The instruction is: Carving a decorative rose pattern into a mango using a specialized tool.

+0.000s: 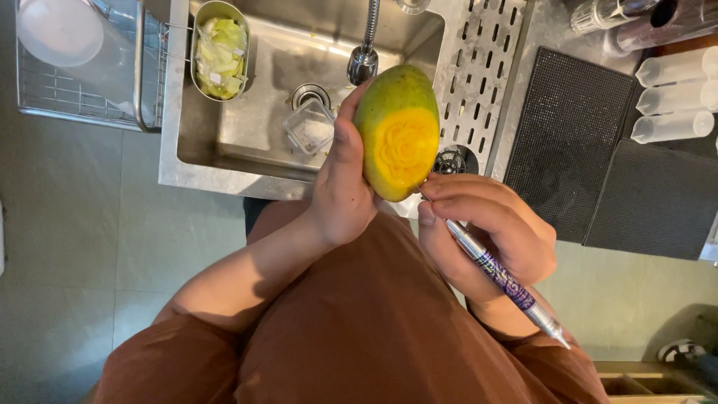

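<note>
Metal tub [200, 75] holds green peelings; clear tub [310, 127] sits in sink [247, 150].

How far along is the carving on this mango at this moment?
Done: a patch of skin is off the mango, and a rose-like pattern of curved cuts fills the exposed yellow flesh. In hand: the left hand holds the fruit upright above the sink while the right hand sets the carving tool tip at the patch's lower edge. Left: the surrounding skin is green and uncut.
</note>
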